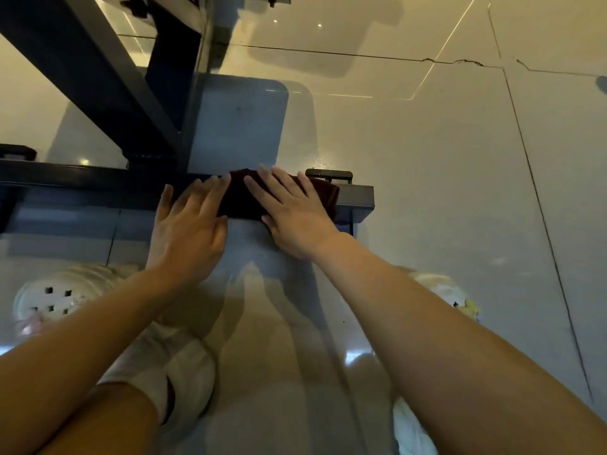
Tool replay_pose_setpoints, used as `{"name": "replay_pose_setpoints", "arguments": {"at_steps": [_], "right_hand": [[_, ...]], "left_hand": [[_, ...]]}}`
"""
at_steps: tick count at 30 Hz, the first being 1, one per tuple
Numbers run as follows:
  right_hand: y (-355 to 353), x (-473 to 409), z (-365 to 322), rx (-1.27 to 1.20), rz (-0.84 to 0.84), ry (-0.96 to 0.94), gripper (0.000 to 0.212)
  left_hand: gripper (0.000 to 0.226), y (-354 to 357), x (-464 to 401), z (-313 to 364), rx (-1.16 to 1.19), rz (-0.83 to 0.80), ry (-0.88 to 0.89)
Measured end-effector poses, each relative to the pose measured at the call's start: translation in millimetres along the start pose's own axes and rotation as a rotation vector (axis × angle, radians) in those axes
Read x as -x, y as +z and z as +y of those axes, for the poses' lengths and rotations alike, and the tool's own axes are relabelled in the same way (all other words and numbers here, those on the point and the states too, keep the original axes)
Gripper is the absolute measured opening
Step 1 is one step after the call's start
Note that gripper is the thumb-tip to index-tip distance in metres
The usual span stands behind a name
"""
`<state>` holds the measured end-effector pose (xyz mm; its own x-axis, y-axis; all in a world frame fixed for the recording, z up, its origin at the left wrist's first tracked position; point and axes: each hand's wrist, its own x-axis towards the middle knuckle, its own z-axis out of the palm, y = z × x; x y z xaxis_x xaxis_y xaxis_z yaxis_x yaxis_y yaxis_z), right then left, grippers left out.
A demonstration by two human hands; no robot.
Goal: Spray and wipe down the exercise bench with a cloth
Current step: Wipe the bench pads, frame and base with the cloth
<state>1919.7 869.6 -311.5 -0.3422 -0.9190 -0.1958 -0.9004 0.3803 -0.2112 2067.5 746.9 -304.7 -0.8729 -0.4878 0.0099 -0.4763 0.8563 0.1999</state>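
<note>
Nearest the camera two bare forearms reach forward over a glossy pale tiled floor (427,159), with light-coloured shoes below them: one perforated, rounded toe (56,295) at the left and another shoe (440,290) partly hidden under the right forearm. Beyond the wrists, the left hand (187,231) lies flat with its fingers straight and slightly spread, the fingertips (223,182) touching the left edge of a dark reddish-brown cloth (239,198); it grips nothing. The right hand (292,218) presses palm-down on the same cloth, fingers straight and fanned across its top, thumb against the near edge. The cloth, soft and folded, drapes over a horizontal square-section metal bar (356,200) of the exercise bench's base, dark and smooth with a grey end face at the right. Just behind that end sits a small black rounded foot (328,175). Farther back, dark blue angled frame beams (108,93) rise toward the upper left, and thin dark cracks run across the floor tiles.
</note>
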Motion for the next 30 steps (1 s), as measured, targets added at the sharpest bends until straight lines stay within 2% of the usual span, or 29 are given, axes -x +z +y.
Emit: {"name": "replay_pose_setpoints", "arguments": {"at_steps": [2, 4, 10, 14, 20, 23, 25, 27, 30], "right_hand": [[1, 11, 23, 0.069, 0.06, -0.116, 0.061], [5, 24, 49, 0.1, 0.102, -0.126, 0.057], [-7, 56, 96, 0.026, -0.005, -0.069, 0.058], [-13, 40, 61, -0.078, 0.006, 0.05, 0.061], [-10, -22, -16, -0.051, -0.049, -0.042, 0.064], [-12, -15, 10, 0.001, -0.056, -0.144, 0.062], [-10, 4, 40, 0.046, -0.003, -0.172, 0.061], [-6, 30, 68, 0.08, 0.044, -0.141, 0.063], [-10, 59, 91, 0.143, -0.01, -0.088, 0.064]], "left_hand": [[0.059, 4, 7, -9, -0.049, -0.007, -0.023], [0.058, 7, 9, -16, -0.086, -0.018, -0.006], [0.05, -7, -9, -7, -0.175, -0.021, 0.054], [0.05, -8, -10, -8, -0.206, -0.034, 0.079], [0.054, -8, -8, -11, -0.204, -0.023, 0.089], [0.057, -6, -7, -15, -0.196, -0.017, 0.098], [0.058, -1, -2, -18, -0.203, -0.052, 0.111], [0.06, 3, 5, -24, -0.212, -0.089, 0.123], [0.064, 3, 21, -42, -0.239, -0.108, 0.107]]}}
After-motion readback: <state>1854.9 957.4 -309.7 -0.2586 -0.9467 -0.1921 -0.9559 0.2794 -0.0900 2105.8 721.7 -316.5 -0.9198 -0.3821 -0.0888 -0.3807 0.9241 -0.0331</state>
